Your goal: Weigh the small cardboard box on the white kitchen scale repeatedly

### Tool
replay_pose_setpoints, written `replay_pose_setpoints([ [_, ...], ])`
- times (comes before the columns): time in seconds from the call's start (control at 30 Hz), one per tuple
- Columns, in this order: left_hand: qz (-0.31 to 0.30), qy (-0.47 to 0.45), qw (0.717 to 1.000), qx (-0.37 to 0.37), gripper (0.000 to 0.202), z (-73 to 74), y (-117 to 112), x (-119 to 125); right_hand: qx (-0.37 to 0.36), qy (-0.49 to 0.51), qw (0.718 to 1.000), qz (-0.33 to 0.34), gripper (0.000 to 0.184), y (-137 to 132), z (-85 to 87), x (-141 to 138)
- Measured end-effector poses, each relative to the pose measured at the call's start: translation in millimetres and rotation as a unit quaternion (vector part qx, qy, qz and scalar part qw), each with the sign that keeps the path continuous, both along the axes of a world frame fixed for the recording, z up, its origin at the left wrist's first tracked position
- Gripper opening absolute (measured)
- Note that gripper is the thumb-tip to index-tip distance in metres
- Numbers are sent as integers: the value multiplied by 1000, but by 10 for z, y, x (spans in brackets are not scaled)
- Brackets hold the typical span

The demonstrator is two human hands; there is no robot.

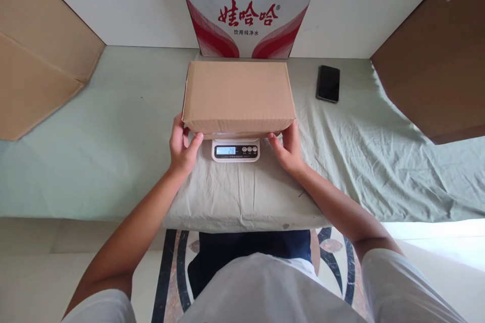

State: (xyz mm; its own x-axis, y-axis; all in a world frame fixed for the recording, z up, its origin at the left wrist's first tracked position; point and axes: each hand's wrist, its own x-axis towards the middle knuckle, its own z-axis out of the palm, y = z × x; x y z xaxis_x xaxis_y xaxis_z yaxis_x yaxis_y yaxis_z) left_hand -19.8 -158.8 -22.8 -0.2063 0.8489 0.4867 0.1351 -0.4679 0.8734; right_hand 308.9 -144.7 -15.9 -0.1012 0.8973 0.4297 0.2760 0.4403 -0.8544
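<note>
A closed brown cardboard box (pixel 240 92) is above a small white digital scale (pixel 235 158), whose lit display shows digits that look like 28. The box hides the scale's platform, so I cannot tell whether it rests fully on it. My left hand (pixel 182 149) grips the box's near left corner, thumb at the front lower edge and fingers along the side. At the near right corner my right hand (pixel 287 149) holds it the same way. Fingers of both hands are partly hidden behind the box.
A black phone (pixel 328 84) lies on the green cloth (pixel 125 151) to the right. Behind the box stands a white and red carton (pixel 250 15) with Chinese lettering. Large cardboard pieces flank the table at left (pixel 45 55) and right (pixel 435 70).
</note>
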Motion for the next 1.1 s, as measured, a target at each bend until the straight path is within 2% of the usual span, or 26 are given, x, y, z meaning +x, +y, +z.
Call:
replay_pose_setpoints([
  [0.1, -4, 3, 1000, 1, 60, 1, 8, -12, -5, 17, 1000, -8, 97, -23, 33, -25],
  [0.23, 5, -1, 1000, 14, 77, 28, 4, -68, -5, 35, 999, -22, 107, -67, 109, -3],
  [0.3, 8, -16, 1000, 23, 80, 33, -1, -106, 0, 48, 998, -41, 102, -79, 135, 28],
  [0.43, 11, -36, 999, 30, 71, -5, -1, -160, -3, 98, 991, -87, 80, -48, 96, 71],
  [0.63, 35, 4, 999, 22, 73, -85, 17, -181, -76, 165, 975, -129, 60, 117, -93, 135],
  [0.73, 24, -29, 999, 22, 69, -89, 18, -178, -99, 203, 964, -138, 50, 203, -128, 172],
  [0.8, 22, -51, 998, 15, 68, -78, 12, -171, -111, 234, 954, -149, 44, 227, -100, 168],
  [0.97, 42, -55, 997, -29, 79, -30, -7, -148, -134, 292, 934, -158, 33, 160, 85, 66],
  [1.1, 21, -105, 994, -27, 78, -13, -2, -134, -143, 312, 924, -166, 28, 121, 168, 15],
])
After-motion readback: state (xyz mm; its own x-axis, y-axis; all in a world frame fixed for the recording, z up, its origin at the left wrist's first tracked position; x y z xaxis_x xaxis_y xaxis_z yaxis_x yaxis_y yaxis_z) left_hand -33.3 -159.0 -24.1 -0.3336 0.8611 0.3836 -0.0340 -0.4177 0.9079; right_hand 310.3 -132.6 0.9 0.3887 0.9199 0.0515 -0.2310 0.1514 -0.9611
